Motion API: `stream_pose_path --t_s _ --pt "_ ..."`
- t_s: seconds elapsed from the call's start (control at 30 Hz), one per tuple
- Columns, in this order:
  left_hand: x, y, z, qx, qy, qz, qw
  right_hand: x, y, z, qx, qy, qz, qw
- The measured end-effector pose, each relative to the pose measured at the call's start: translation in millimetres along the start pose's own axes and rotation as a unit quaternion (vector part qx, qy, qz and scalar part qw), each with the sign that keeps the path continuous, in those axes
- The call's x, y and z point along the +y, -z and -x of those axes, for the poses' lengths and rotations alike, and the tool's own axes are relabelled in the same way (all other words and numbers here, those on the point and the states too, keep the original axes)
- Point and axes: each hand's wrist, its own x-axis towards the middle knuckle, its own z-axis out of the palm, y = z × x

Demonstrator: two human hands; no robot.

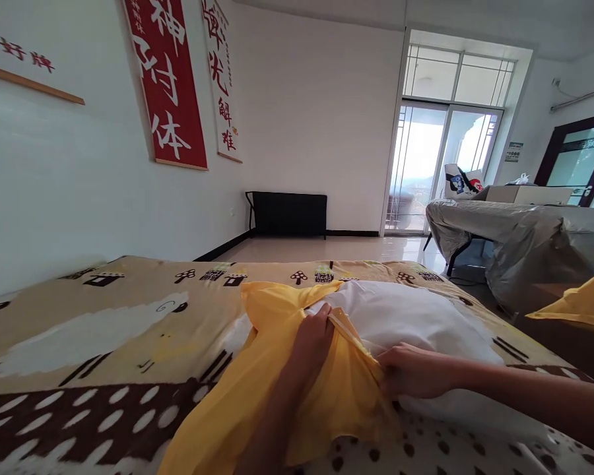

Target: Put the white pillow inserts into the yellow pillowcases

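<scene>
A yellow pillowcase (272,369) lies partly over one end of a white pillow (426,320) on the bed. With closed fingers, my left hand (313,338) grips the pillowcase's upper edge near its opening. My right hand (410,371) is closed on the opening's right edge, its knuckles against the pillow. Part of the pillow's left end is hidden inside the yellow cloth. The rest of the pillow lies bare to the right, beneath and beyond my right forearm.
A patterned blanket (143,369) with sheep covers the bed. More yellow cloth (581,300) shows at the right edge. Beyond the bed are a black folded item (290,214) against the wall, a plastic-covered table (495,224) with boxes, and glass doors (443,165).
</scene>
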Motion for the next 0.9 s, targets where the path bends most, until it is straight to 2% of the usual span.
stream_pose_path --t_s 0.03,0.1,0.17,0.23,0.3,0.4,0.43,0.5,0.6,0.7,0.8,0.83,0.9 --pt "-0.7 1.1 -0.1 0.002 0.004 0.003 1.0 -1.4 -0.5 -2.0 0.012 -0.021 -0.002 1.0" --pt "-1.3 1.0 -0.5 0.01 -0.001 -0.007 1.0 -3.2 3.7 -7.6 0.05 -0.083 -0.068 0.993" --pt "0.2 -1.7 -0.8 0.036 -0.027 -0.029 0.999 -5.4 16.4 -14.4 0.095 -0.139 -0.172 0.971" --pt "4.4 -4.7 0.3 0.08 -0.056 -0.049 0.994 -9.6 35.5 -21.7 0.139 -0.16 -0.23 0.95" --pt "11.7 -5.2 3.7 0.116 -0.072 -0.062 0.989 -15.2 55.3 -30.3 0.125 -0.163 -0.192 0.96" --pt "25.6 3.2 13.3 0.131 -0.089 -0.079 0.984 -21.2 73.5 -47.9 0.034 -0.138 -0.032 0.989" --pt "29.7 8.7 17.2 0.129 -0.093 -0.084 0.984 -21.4 75.7 -55.1 0.036 -0.122 0.008 0.992" --pt "34.7 23.9 24.7 0.13 -0.085 -0.092 0.984 -18.5 76.7 -69.9 0.097 -0.091 0.03 0.991" --pt "28.4 55.4 32.6 0.15 -0.006 -0.109 0.983 -6.0 77.1 -88.3 0.193 -0.078 -0.026 0.978" --pt "4.1 92.2 36.7 0.161 0.146 -0.141 0.966 12.5 78.8 -98.0 0.227 -0.093 -0.114 0.963" --pt "-30.3 122.9 40.8 0.135 0.302 -0.147 0.932 29.6 77.5 -102.6 0.245 -0.119 -0.211 0.939" --pt "-41.5 129.7 42.5 0.123 0.338 -0.132 0.924 33.7 76.2 -103.9 0.251 -0.127 -0.237 0.93" --pt "-60.6 136.9 45.8 0.122 0.355 -0.073 0.924 38.5 73.3 -106.3 0.262 -0.139 -0.275 0.914"
